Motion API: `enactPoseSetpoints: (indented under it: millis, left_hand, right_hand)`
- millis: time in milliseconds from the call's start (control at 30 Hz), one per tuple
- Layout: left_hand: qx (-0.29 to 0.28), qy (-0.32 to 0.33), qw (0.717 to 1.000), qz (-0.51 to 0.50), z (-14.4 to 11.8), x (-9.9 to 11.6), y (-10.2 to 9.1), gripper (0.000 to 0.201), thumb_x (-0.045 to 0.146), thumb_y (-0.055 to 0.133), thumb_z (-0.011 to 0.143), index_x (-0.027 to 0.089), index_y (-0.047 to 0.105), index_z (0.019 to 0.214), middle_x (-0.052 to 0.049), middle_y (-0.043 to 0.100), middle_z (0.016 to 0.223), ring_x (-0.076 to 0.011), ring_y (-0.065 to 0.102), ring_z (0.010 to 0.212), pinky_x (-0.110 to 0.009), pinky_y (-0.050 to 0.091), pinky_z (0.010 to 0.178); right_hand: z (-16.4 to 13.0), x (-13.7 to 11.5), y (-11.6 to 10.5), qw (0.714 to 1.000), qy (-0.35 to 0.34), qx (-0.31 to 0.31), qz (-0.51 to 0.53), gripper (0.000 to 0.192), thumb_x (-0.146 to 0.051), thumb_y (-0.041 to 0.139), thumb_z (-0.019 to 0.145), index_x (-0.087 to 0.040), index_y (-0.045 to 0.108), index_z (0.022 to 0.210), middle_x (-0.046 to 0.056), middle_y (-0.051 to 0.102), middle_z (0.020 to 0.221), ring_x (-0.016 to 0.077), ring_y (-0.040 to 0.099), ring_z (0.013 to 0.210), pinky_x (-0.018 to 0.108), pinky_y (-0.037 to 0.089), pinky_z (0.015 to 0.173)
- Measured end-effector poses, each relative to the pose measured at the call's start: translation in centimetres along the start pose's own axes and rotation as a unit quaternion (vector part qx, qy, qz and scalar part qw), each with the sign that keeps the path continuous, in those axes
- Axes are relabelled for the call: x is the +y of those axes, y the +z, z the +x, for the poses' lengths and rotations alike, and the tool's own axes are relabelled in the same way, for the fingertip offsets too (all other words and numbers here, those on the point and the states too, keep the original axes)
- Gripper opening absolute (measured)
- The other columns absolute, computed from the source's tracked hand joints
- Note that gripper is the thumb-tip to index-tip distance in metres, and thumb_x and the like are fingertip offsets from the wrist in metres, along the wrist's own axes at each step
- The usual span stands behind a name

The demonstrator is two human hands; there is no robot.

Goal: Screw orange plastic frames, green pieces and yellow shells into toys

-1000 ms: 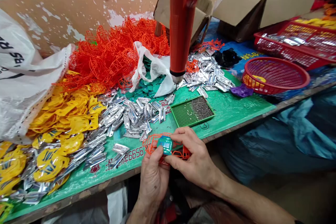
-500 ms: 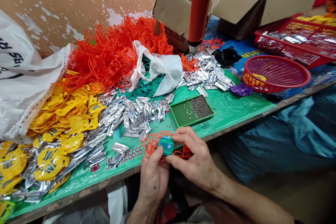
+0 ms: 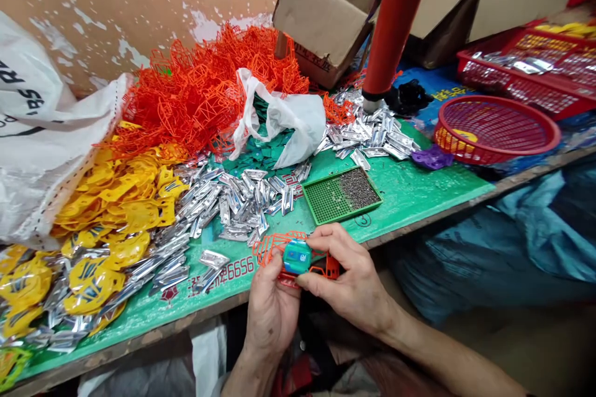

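Observation:
At the table's front edge, both hands hold an orange openwork plastic piece with a teal plastic part lying on it. My left hand grips the left side, its thumb against the teal part. My right hand pinches the right end between thumb and fingers. Just beyond lies a small green gridded tray with tiny dark metal pieces in its right half. Thin silver metal plates are heaped to the left of the tray. The underside of the held pieces is hidden.
Yellow plastic pieces spill from a white sack at left. Behind are an orange plastic heap and a white bag among teal pieces. A red post, cardboard boxes and red baskets stand further right.
My left thumb has drawn back a little from the teal part, which shows more of its surface. Both hands keep their hold. The red post appears further right in the view.

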State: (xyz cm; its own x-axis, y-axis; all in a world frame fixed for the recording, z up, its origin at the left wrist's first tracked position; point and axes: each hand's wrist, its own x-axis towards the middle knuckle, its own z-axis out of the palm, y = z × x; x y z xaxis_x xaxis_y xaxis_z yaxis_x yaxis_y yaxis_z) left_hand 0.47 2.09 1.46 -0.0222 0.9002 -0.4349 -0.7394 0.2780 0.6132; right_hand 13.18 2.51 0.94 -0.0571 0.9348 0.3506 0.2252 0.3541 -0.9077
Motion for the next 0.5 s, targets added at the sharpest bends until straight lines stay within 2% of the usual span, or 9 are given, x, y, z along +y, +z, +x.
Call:
enactPoseSetpoints:
  millis: [200,367,500]
  left_hand:
    - [-0.011,0.015,0.999,0.034,-0.06,-0.17,-0.41,0.025,0.018,0.082,0.065,0.016,0.074,0.089,-0.004,0.073,0.088,-0.0134,0.066,0.079,-0.022,0.055,0.078]
    - [-0.009,0.013,0.999,0.049,0.03,-0.37,-0.79,0.026,0.018,0.08,0.067,0.017,0.074,0.092,-0.004,0.072,0.091,-0.0129,0.065,0.08,-0.021,0.053,0.078]
    - [-0.021,0.014,0.997,0.067,-0.02,-0.39,-0.7,0.028,0.017,0.079,0.068,0.018,0.073,0.095,-0.004,0.072,0.094,-0.0149,0.064,0.085,-0.026,0.052,0.084]
  right_hand:
    - [0.17,-0.17,-0.22,1.0,0.017,-0.022,-0.003,0.03,-0.009,0.071,0.072,-0.017,0.066,0.1,0.006,0.058,0.095,0.0167,0.057,0.091,0.029,0.049,0.079]
    - [0.02,-0.12,-0.13,1.0,0.006,-0.014,-0.021,0.03,-0.01,0.069,0.072,-0.016,0.066,0.101,0.006,0.058,0.095,0.0174,0.057,0.09,0.03,0.05,0.078]
    - [-0.2,-0.15,-0.17,1.0,0.011,-0.012,-0.026,0.029,-0.012,0.069,0.073,-0.018,0.066,0.101,0.006,0.057,0.096,0.0174,0.057,0.09,0.031,0.05,0.078]
